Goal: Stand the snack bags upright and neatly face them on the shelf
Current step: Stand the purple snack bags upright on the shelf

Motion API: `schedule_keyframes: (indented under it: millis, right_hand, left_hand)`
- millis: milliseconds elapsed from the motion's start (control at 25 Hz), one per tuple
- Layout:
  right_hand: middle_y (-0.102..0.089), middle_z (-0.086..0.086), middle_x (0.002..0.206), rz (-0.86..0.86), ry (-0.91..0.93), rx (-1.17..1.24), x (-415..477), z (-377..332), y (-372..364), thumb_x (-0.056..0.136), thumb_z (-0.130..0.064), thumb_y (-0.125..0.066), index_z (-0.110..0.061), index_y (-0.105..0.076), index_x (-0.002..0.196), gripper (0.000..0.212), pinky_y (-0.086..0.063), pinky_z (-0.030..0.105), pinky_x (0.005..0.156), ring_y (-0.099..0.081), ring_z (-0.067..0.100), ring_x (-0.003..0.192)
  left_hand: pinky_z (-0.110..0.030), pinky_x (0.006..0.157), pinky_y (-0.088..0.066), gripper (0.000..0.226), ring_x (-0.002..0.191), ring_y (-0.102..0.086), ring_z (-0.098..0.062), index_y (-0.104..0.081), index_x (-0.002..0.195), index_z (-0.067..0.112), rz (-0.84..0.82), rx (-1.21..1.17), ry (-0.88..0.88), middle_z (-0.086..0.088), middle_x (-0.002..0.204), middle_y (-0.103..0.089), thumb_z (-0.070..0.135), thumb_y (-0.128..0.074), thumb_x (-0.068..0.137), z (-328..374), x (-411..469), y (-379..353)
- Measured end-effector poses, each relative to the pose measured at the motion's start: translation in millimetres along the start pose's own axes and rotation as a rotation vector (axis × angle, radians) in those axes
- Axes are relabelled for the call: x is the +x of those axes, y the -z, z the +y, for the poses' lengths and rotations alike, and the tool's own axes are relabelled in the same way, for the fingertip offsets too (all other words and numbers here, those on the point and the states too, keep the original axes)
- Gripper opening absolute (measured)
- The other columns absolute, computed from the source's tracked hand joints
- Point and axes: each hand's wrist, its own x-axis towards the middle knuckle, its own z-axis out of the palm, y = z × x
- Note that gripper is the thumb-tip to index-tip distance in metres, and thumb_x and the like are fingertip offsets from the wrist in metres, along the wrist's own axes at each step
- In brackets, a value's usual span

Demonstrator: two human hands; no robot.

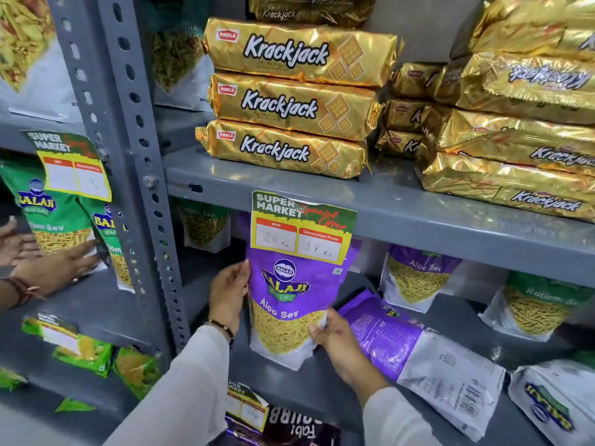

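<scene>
A purple Aloo Sev bag (289,304) stands upright at the front of the grey middle shelf (322,397), label facing me. My left hand (229,294) presses its left edge and my right hand (335,342) grips its lower right corner. Right beside it a second purple bag (418,352) lies flat, back side up. Behind it another Aloo Sev bag (415,278) stands upright, and a green Ratlami Sev bag (537,307) leans at the far right. A white bag (553,407) lies flat at the right front.
A price card (302,226) hangs from the upper shelf edge over the held bag's top. Gold Krackjack packs (289,101) are stacked above. A slotted grey post (145,188) divides the racks. Another person's hands (48,259) touch green Balaji bags (58,220) on the left rack.
</scene>
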Motion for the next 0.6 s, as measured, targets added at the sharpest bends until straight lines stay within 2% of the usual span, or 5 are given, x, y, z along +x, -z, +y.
schedule_keyframes:
  millis: [160, 240, 320, 480, 600]
  right_hand:
    - [-0.069, 0.000, 0.097, -0.084, 0.009, -0.057, 1.8, -12.2, 12.1, 0.080, -0.002, -0.061, -0.015, -0.055, 0.105, 0.029, -0.053, 0.019, 0.079, -0.064, 0.009, 0.089]
    - [-0.062, 0.007, 0.096, -0.018, 0.041, -0.118, -1.6, -27.5, 41.0, 0.078, 0.004, -0.062, -0.012, -0.052, 0.107, 0.035, -0.051, 0.013, 0.076, -0.061, 0.009, 0.082]
    - [-0.060, 0.008, 0.088, 0.069, 0.069, -0.262, -5.0, -48.6, 94.6, 0.077, 0.001, -0.064, -0.010, -0.055, 0.105, 0.031, -0.049, 0.009, 0.067, -0.059, 0.003, 0.068]
    - [-0.063, 0.016, 0.115, 0.129, -0.142, -0.935, -10.2, -46.8, 213.1, 0.081, -0.019, -0.058, -0.007, -0.061, 0.109, 0.030, -0.047, 0.036, 0.092, -0.059, 0.031, 0.109]
    - [-0.047, 0.014, 0.138, -0.123, -0.442, -1.295, -16.5, -29.8, 266.5, 0.090, -0.025, -0.045, -0.006, -0.048, 0.125, 0.040, -0.041, 0.028, 0.086, -0.045, 0.029, 0.126]
  left_hand:
    - [-0.022, 0.072, -0.053, 0.022, 0.077, -0.062, -0.010, -0.064, 0.100, 0.009, 0.080, -0.029, -0.039, 0.002, 0.084, -0.071, 0.024, -0.052, 0.088, 2.3, -15.7, 5.5]
    - [-0.027, 0.074, -0.047, 0.011, 0.072, -0.060, -0.009, -0.062, 0.082, 0.022, 0.365, -0.085, -0.102, 0.008, 0.075, -0.069, 0.028, -0.054, 0.087, 2.8, -40.1, -0.8]
    - [-0.029, 0.060, -0.040, 0.020, 0.059, -0.048, -0.014, -0.051, 0.067, 0.026, 0.566, -0.174, -0.047, 0.002, 0.062, -0.053, 0.032, -0.052, 0.086, -1.5, -83.1, -22.2]
    - [-0.021, 0.046, -0.040, 0.020, 0.046, -0.052, -0.012, -0.052, 0.071, 0.018, 0.173, -0.174, 0.452, -0.006, 0.067, -0.050, 0.025, -0.044, 0.088, -45.9, -150.2, -107.1]
    - [-0.026, 0.063, -0.040, 0.016, 0.070, -0.055, -0.018, -0.054, 0.095, 0.020, -0.045, -0.066, 0.730, -0.004, 0.090, -0.059, 0.032, -0.047, 0.088, -92.3, -165.4, -167.7]
